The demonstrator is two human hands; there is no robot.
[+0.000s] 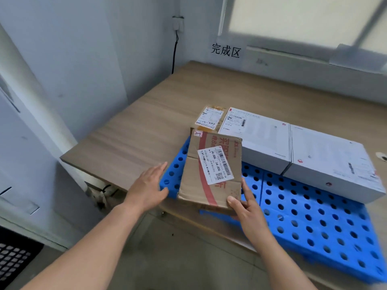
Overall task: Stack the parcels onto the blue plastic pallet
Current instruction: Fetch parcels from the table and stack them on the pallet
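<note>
A brown cardboard parcel (211, 170) with red tape and a white barcode label is tilted over the near left corner of the blue perforated pallet (310, 218). My right hand (245, 204) grips its near right corner, thumb on top. My left hand (149, 185) hovers with straight fingers just left of the parcel, apart from it. Two white boxes (257, 141) (335, 166) lie side by side along the pallet's far edge. A small brown parcel (209, 119) with a white label sits at the far left behind the held parcel.
The pallet rests on a wooden table (146, 122) set into a room corner, with grey walls left and behind. A sign with black characters (225, 50) hangs on the back wall. A black crate (14, 260) stands on the floor at the lower left.
</note>
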